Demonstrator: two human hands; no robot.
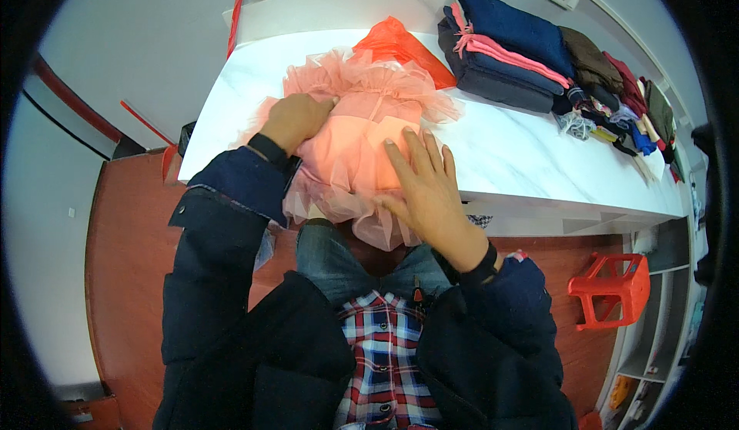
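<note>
Spreading wide, the fingers of the right hand lay almost flat across the near right part of the peach tulle garment, gripping nothing, with the thumb out toward its frilled edge. And over on the garment's left side, the left hand was bunched, knuckles up, thumb pointing inward; whether those fingers pinched a fold or merely pressed, I couldn't tell, for their tips were hidden. A hand on either side, and there was likely a reason: soft, springy tulle slides and puffs up, and that pairing probably held it steady and flattened.

The garment itself sat on the white counter, right in front of the person, its lower ruffle spilling over the near edge toward the knees, presumably for easy reach. Just behind it rose a bright red-orange plastic bag, pushed back perhaps to free the working spot. Well to the garment's right stood a pile of folded dark textiles, a pink fringed piece sandwiched in, stacked neatly maybe to save room; beyond came a looser heap of small items. Farther out, on the floor right of the garment, stood a red plastic stool.
</note>
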